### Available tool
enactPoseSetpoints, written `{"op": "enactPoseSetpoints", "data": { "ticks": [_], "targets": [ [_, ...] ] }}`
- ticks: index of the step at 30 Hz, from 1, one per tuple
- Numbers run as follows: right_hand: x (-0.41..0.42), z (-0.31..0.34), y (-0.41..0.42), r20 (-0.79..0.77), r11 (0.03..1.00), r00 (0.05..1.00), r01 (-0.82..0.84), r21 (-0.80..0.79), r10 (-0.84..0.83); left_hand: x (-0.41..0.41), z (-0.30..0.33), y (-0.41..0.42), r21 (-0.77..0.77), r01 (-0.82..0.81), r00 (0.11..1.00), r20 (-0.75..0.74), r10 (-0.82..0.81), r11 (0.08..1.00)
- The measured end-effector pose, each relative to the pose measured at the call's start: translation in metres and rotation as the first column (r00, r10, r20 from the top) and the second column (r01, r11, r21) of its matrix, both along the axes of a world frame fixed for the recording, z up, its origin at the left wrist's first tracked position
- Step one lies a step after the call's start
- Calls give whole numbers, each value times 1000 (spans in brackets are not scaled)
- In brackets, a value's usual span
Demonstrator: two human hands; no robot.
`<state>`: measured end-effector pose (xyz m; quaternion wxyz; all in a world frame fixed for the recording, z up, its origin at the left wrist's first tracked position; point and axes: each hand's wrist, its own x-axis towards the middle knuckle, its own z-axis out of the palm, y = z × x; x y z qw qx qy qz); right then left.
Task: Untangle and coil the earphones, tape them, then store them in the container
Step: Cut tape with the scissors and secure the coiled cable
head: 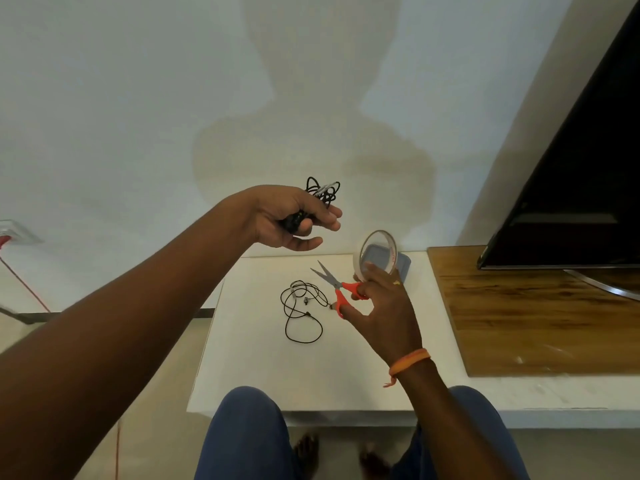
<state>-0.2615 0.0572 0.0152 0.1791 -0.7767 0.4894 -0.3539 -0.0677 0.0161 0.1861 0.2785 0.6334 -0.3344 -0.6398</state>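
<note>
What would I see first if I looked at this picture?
First you would see the left hand held up in the middle, gripping a bundle of black earphones. Next is the right hand lower right, holding orange scissors and a clear roll of tape. More earphones lie loose on the white table.

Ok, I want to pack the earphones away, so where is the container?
In the head view, the grey container sits at the white table's far edge, right of centre, partly behind the tape roll held in the right hand.
</note>
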Motion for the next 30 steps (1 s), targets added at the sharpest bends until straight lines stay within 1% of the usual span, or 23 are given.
{"op": "enactPoseSetpoints", "data": {
  "ticks": [2,4,7,10,11,14,16,21,24,27,28,29,30],
  "targets": [
    [-5,-3,-5,-90,997,996,13,-72,-20,0,0,0,29,17,999,42,-18,999],
    [-9,-5,-9,-156,991,987,13,-130,-33,1,1,0,45,10,999,50,-12,999],
    [-16,-14,-13,-168,992,985,5,-126,-27,5,4,-3,47,-48,999,23,47,998],
    [-17,-21,-11,-157,992,987,-48,-115,30,6,4,-5,56,-69,997,46,66,996],
    [-16,-22,-10,-123,995,991,-65,-81,55,5,3,-5,62,-69,997,48,66,996],
    [-16,-22,-7,83,989,992,-105,104,97,-2,0,-5,82,-58,998,43,54,995],
    [-17,-23,-5,148,972,981,-151,179,125,-7,-3,-6,83,-48,998,55,43,995],
    [-20,-26,3,136,933,980,-179,312,143,-18,-8,-8,78,-20,994,110,11,997],
    [-23,-18,9,198,881,964,-244,404,176,-23,-9,-7,80,19,989,146,-31,997],
    [-33,-11,11,248,842,953,-273,465,171,-23,-9,-5,78,45,982,179,-58,996],
    [-39,-7,10,234,840,955,-276,467,183,-22,-10,-4,74,47,979,194,-60,996],
    [-46,-4,7,187,846,961,-268,462,202,-21,-11,-3,70,50,975,211,-64,996],
    [-53,1,3,104,858,968,-249,450,226,-20,-11,-3,68,56,971,228,-70,996]
  ]
}}
